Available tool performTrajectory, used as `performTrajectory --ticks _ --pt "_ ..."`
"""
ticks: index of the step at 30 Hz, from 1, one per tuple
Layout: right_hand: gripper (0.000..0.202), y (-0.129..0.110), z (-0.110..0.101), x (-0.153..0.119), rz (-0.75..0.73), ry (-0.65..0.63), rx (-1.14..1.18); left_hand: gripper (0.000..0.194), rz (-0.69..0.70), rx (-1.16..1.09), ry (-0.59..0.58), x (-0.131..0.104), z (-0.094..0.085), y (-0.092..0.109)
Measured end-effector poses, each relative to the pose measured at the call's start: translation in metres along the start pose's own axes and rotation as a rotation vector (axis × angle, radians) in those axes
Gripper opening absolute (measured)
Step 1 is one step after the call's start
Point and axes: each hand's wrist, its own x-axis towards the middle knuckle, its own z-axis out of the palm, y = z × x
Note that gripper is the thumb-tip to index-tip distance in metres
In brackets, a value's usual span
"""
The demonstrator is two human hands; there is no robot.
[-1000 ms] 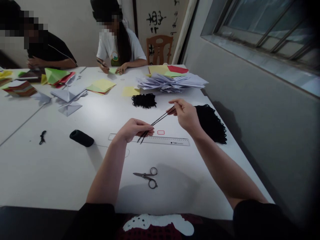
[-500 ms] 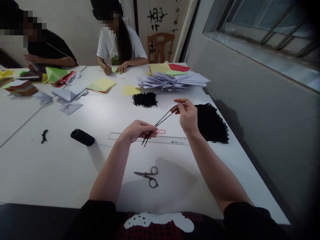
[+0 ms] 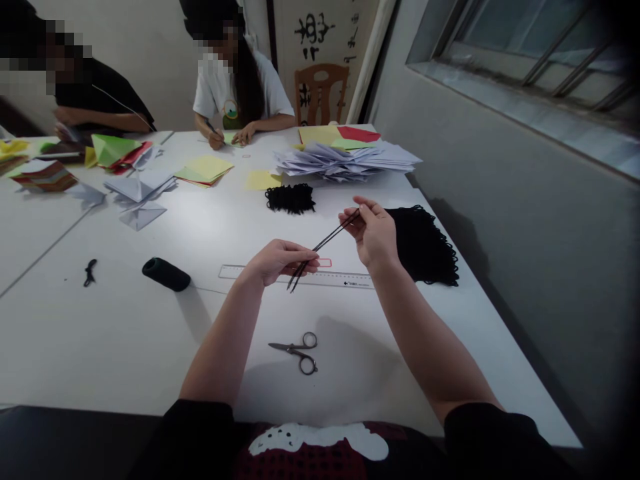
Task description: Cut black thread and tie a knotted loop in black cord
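Observation:
Black cord runs taut and doubled between my hands, above a clear ruler. My left hand pinches it near its loose ends, which hang below the fingers. At the other end, my right hand grips the cord between thumb and fingers. Just right of that hand lies a wide pile of black looped cord, partly covered by it. A smaller black bundle sits farther back. Scissors rest on the table with blades pointing left.
On the white table stand a black spool and a small cord knot. Behind are stacked white papers and yellow sheets. Two people sit across; one person's hand holds a pen. A wall is at right.
The two strands have drawn closer together and straighter. The fingers of my right hand have shifted on the cord; my left hand has barely moved.

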Motion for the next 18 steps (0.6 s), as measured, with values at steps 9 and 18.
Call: performTrajectory --ticks 9,18 --pt "0.013 -0.026 -0.015 -0.027 -0.387 -0.888 -0.786 0.018 -0.041 0.102 -0.094 -0.006 -0.006 0.004" --pt "0.014 -0.018 -0.016 -0.026 -0.554 -0.847 -1.012 0.014 0.028 0.097 -0.114 -0.004 -0.006 0.002"
